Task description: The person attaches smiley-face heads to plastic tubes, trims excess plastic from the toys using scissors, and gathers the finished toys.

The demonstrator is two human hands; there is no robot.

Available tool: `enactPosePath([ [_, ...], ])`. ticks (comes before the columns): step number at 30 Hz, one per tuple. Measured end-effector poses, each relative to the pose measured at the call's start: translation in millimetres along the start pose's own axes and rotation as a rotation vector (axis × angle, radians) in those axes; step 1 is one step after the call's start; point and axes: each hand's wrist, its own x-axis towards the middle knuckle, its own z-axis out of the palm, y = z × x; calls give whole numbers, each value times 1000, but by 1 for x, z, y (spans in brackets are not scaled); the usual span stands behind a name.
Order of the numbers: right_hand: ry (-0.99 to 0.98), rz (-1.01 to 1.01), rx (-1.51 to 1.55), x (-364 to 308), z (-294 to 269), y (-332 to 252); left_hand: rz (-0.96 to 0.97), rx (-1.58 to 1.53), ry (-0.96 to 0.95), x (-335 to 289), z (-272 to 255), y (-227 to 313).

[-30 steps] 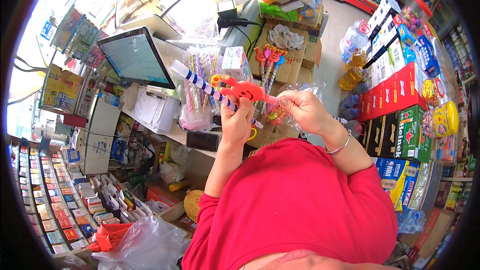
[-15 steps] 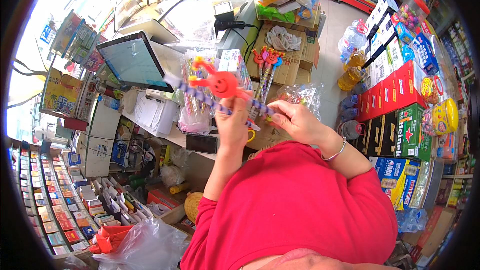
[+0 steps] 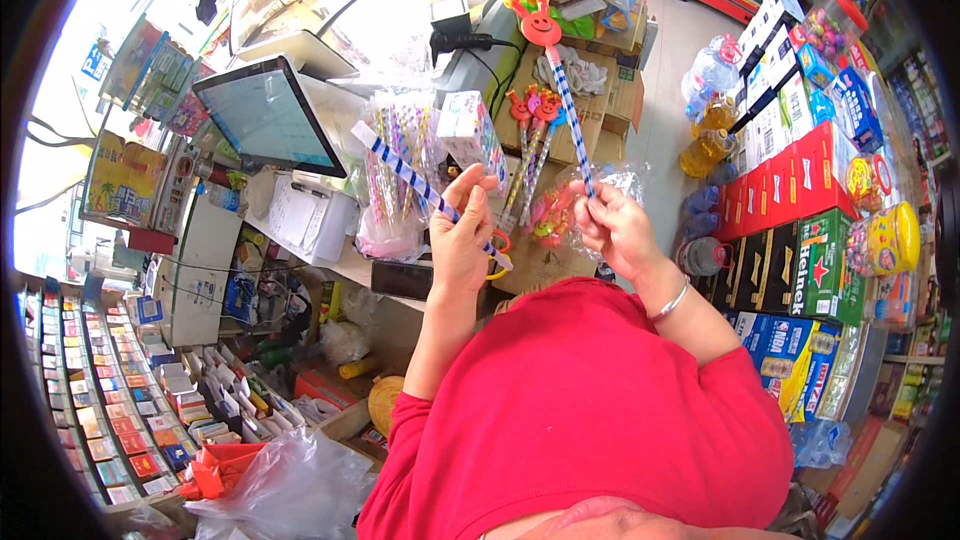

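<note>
My left hand [image 3: 462, 235] pinches a blue-and-white striped stick [image 3: 404, 172] that slants from upper left to lower right; no topper shows on it. In my right hand [image 3: 622, 232] is a second striped stick [image 3: 572, 110], gripped near its lower end. It stands nearly upright, and a red smiling-face topper [image 3: 540, 30] with two knobs sits at its far end. Between the hands and beyond, several sticks with smiling toppers [image 3: 538, 108] lie on cardboard. A clear bag of colourful toppers [image 3: 555, 215] lies beside my right hand, partly hidden by it.
Left of the hands stands a plastic-wrapped bundle of striped sticks [image 3: 390, 160], beside a small box [image 3: 468, 130]. A dark phone [image 3: 402, 279] lies at the counter's edge. A monitor [image 3: 268, 118] is further left. Stacked drink cartons [image 3: 775, 185] line the right side.
My hands have moved apart. The stick with the red topper has passed from beside my left hand into my right, which raises it up and rightward. My left hand keeps the plain striped stick.
</note>
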Motion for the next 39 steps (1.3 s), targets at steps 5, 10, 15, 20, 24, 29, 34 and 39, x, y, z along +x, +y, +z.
enactPosePath([
  [5, -48, 52, 41, 40, -12, -1, -59, -11, 5, -10, -5, -11],
  [10, 15, 189, -105, 87, -25, 13, -124, -107, 58, -15, -20, -17],
  [15, 52, 250, -287, 113, -11, 30, -158, -150, 72, -22, -22, -16],
  [20, 67, -262, -576, 112, -20, 24, -148, -105, 110, -22, -27, -19],
  [24, 283, -548, -391, 76, -38, -26, -144, -115, 187, -26, -35, -23],
  [29, 546, -534, -432, 52, -121, -23, -71, -127, 207, -25, -35, -24],
  [34, 143, 42, -1355, 60, -157, 42, -106, -60, 240, -21, -25, -21],
  [39, -190, -238, -1825, 119, -173, 100, -81, -103, 201, -27, -12, -13],
])
